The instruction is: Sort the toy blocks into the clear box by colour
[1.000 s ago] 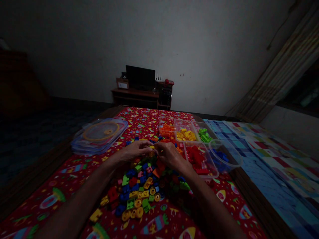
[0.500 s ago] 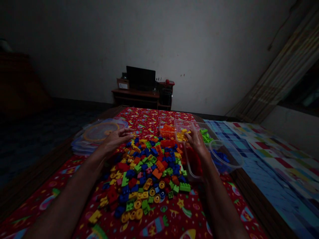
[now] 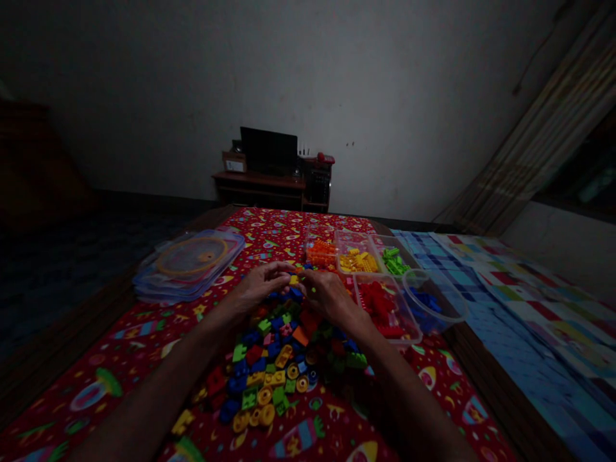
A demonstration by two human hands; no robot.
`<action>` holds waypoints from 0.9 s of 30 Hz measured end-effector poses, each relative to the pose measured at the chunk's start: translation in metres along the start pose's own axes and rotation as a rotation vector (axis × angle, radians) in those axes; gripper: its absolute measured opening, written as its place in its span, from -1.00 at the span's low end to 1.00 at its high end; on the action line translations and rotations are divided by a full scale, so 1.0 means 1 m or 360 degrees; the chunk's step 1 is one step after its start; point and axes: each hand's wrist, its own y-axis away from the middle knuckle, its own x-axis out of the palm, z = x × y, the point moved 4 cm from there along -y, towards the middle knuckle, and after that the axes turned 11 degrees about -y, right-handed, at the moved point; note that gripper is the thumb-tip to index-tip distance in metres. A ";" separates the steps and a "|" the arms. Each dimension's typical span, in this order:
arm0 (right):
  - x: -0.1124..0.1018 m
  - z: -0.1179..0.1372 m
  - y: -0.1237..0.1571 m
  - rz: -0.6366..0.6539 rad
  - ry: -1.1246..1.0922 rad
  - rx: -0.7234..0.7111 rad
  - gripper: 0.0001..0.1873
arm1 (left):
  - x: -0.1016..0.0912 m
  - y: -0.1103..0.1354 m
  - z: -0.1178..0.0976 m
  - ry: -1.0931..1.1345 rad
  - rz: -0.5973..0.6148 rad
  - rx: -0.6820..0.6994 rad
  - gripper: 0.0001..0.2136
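Note:
My left hand (image 3: 265, 282) is over the far part of a heap of mixed toy building bricks (image 3: 269, 359), its thumb and fingers closed at a small yellow toy brick (image 3: 294, 280). Close beside it, my right hand (image 3: 327, 295) has its fingers curled down towards the same spot; what they grip is hidden. The heap holds blue, green, yellow, red and orange bricks and round yellow pieces. My forearms and hands cover part of it.
Clear tubs to the right hold sorted bricks: orange (image 3: 321, 253), yellow (image 3: 359, 260), green (image 3: 395, 262), red (image 3: 380, 308) and blue (image 3: 426, 299). Stacked plastic lids (image 3: 187, 263) lie left on the red patterned cloth (image 3: 269, 224). A bed (image 3: 505, 308) adjoins the right side.
My right hand has left the yellow-brick tub and moved left over the heap. My left hand has moved right to meet it, its fingers closing in.

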 end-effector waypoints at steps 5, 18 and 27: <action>-0.014 -0.017 -0.001 -0.0071 0.0149 0.0137 -0.81 | -0.014 -0.009 0.013 -0.0541 -0.0173 0.0173 -0.61; -0.075 -0.104 0.003 -0.0835 -0.0026 0.0526 -0.70 | -0.038 -0.046 0.083 -0.1203 -0.0188 0.0153 -0.73; -0.037 -0.048 -0.006 -0.0459 -0.0104 0.0129 -0.75 | -0.042 -0.039 0.065 -0.0855 -0.0219 0.0092 -0.79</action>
